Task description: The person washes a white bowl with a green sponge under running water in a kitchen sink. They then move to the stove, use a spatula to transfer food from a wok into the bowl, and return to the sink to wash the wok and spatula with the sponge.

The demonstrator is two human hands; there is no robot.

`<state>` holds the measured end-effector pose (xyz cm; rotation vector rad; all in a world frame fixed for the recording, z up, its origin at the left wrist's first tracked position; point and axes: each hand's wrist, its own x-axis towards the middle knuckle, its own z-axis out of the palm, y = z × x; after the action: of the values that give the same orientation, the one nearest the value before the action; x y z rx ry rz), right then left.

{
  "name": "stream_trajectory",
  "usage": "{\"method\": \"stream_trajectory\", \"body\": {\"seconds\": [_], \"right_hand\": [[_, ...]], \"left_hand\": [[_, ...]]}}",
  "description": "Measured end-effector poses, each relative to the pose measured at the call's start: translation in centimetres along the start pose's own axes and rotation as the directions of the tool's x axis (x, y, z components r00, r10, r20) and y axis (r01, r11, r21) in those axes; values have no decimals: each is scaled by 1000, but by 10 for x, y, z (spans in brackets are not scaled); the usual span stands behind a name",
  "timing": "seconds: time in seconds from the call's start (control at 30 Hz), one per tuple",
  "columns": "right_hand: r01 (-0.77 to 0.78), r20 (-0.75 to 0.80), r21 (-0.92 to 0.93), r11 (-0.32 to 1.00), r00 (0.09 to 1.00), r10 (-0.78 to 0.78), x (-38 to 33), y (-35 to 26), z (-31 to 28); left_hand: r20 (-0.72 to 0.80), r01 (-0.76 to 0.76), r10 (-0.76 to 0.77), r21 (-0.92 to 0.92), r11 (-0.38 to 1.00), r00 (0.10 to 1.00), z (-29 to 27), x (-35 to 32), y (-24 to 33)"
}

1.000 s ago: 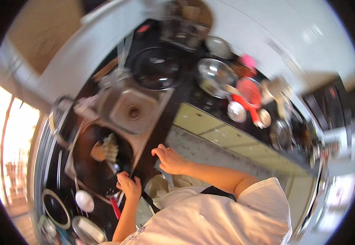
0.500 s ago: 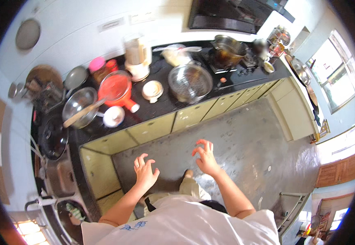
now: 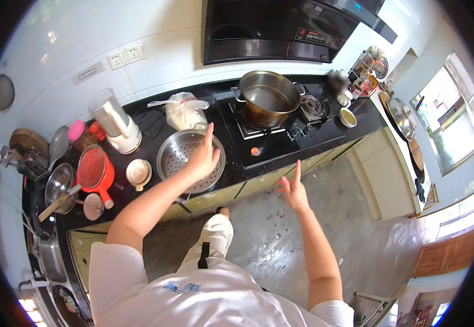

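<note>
My left hand (image 3: 202,161) reaches over the perforated steel steamer pot (image 3: 170,155) at the counter's front edge. Its index finger is stretched out and it holds nothing; whether it touches the rim cannot be told. Further right, my right hand (image 3: 295,192) hangs in the air before the cabinets, index finger extended, the others loosely apart, with nothing in it. Beyond both hands, a large two-handled pot (image 3: 261,113) sits on the left burner of the black gas stove (image 3: 291,143). A tied clear plastic bag with pale contents (image 3: 186,115) lies behind the steamer.
Left on the counter are a blender (image 3: 118,129), a small cream-coloured container (image 3: 138,172), a red-handled strainer (image 3: 95,168) and a steel bowl (image 3: 61,182). A small bowl (image 3: 348,117) stands right of the second burner (image 3: 314,108). A range hood (image 3: 264,34) hangs above.
My view has swung right, toward the stove. Both hands have risen and moved forward, the left now over the steamer pot. My index fingers have stretched out.
</note>
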<state>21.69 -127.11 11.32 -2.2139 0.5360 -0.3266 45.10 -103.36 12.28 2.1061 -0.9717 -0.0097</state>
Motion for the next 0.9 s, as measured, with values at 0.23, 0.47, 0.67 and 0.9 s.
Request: {"method": "stream_trajectory", "body": {"seconds": [0.23, 0.47, 0.67, 0.9], "right_hand": [[-103, -147, 174, 979, 981, 129, 237, 80, -67], [1, -247, -60, 998, 969, -16, 452, 170, -94], [85, -149, 256, 963, 988, -47, 489, 148, -69], [161, 16, 420, 893, 983, -185, 451, 70, -88]], "left_hand": [[-132, 265, -281, -126, 956, 950, 58, 214, -69], [384, 665, -570, -602, 442, 726, 69, 260, -62], [275, 611, -732, -755, 238, 624, 69, 247, -38], [125, 486, -796, -843, 229, 593, 69, 158, -11]]}}
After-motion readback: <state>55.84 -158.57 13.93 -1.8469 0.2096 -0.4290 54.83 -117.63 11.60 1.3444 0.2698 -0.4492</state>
